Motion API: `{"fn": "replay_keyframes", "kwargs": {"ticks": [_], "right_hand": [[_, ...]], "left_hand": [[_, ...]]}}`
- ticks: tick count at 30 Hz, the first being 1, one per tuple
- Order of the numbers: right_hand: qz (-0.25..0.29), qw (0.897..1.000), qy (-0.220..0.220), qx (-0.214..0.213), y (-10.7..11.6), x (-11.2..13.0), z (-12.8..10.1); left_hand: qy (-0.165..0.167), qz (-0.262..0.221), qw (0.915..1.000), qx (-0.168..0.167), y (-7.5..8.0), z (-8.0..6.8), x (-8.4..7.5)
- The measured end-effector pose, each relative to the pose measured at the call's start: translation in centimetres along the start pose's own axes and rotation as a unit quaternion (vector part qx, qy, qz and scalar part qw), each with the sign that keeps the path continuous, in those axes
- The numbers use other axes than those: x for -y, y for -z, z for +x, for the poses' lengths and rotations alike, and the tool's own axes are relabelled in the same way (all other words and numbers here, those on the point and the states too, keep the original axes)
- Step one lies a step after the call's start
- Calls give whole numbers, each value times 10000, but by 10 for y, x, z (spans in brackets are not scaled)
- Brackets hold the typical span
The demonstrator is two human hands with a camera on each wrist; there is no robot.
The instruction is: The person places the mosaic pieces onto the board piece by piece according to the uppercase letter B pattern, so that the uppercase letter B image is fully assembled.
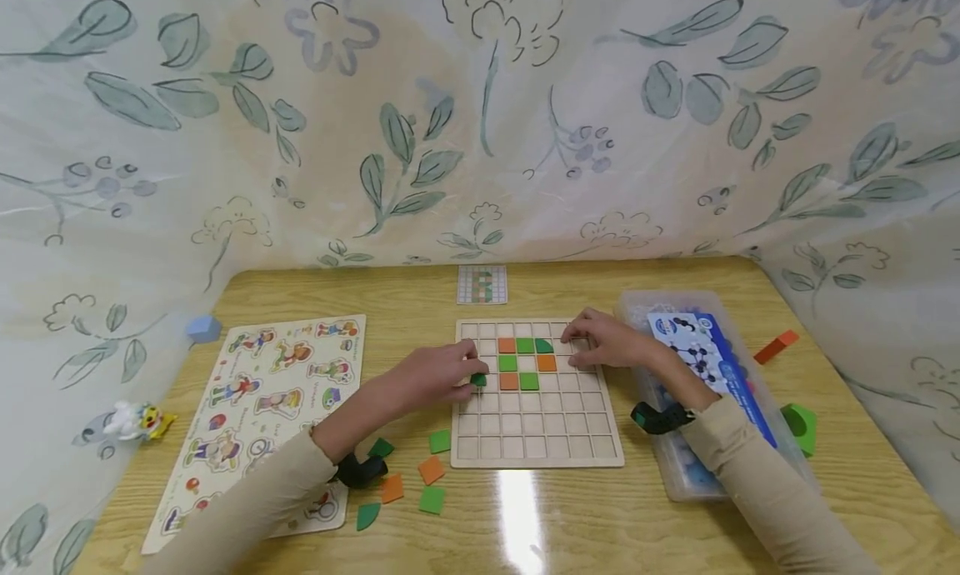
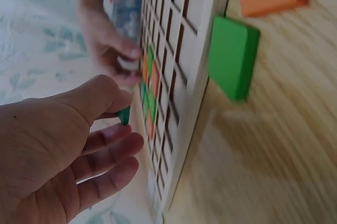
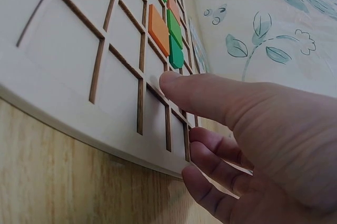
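A pale wooden grid board point(image 1: 536, 442) lies at the table's middle, with orange and green tiles point(image 1: 526, 362) set in its upper cells. My left hand point(image 1: 442, 373) pinches a small dark green tile point(image 1: 477, 379) between thumb and forefinger at the board's left edge; the tile point(image 2: 124, 114) shows in the left wrist view too. My right hand point(image 1: 600, 342) rests on the board's upper right cells, and its fingertip point(image 3: 169, 81) presses an empty cell near the tiles point(image 3: 169, 27).
Loose green and orange tiles point(image 1: 431, 470) lie in front of the board. A pattern card point(image 1: 482, 284) sits behind it. A picture puzzle board point(image 1: 255, 408) lies at the left, a clear plastic box point(image 1: 701, 392) at the right, plus scattered blocks point(image 1: 776, 347).
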State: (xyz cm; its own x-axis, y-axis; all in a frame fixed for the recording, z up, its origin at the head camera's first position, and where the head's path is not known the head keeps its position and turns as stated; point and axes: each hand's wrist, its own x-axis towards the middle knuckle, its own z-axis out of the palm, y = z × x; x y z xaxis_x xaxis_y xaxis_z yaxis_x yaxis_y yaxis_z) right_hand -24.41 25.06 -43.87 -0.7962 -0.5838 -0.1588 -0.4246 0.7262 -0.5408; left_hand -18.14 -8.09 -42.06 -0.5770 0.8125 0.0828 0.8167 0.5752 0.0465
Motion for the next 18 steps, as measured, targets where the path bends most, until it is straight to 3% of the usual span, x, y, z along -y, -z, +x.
{"fn": "replay_keyframes", "kwargs": {"ticks": [10,18], "right_hand": [[29,9999,131,-48,1,0,-1],[31,9998,196,-51,0,0,0]], "left_hand": [[-156,28,9998,107,-5,45,-22],[-250,22,9991,343,-12,64,-29]]}}
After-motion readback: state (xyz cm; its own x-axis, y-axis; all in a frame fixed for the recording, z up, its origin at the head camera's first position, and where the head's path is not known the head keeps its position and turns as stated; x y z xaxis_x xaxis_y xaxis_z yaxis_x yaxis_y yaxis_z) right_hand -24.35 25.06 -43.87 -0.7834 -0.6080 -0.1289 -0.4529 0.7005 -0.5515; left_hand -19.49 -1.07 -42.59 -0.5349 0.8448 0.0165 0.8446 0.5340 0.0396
